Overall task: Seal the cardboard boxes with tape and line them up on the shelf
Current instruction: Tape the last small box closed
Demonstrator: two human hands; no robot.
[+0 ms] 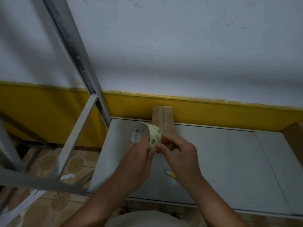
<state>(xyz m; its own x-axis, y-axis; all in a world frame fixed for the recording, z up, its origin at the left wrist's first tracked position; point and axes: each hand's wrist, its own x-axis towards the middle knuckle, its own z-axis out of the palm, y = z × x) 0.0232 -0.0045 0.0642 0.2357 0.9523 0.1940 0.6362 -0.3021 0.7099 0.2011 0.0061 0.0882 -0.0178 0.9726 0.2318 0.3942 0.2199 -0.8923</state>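
My left hand (139, 154) grips a roll of clear tape (147, 135) with green printed marks and a white core, held above the grey shelf (221, 161). My right hand (178, 154) pinches at the roll's outer edge with thumb and fingertips. Behind the roll a small narrow cardboard box (163, 117) lies on the shelf against the wall, its two top flaps meeting along a middle seam; my hands hide its near end. The corner of another cardboard box (294, 141) shows at the right edge.
A small white and yellow cutter (171, 174) lies on the shelf under my right wrist. A grey metal rack frame (77, 133) stands to the left. White paper scraps (24, 203) lie on the tiled floor below. The wall is white above a yellow band.
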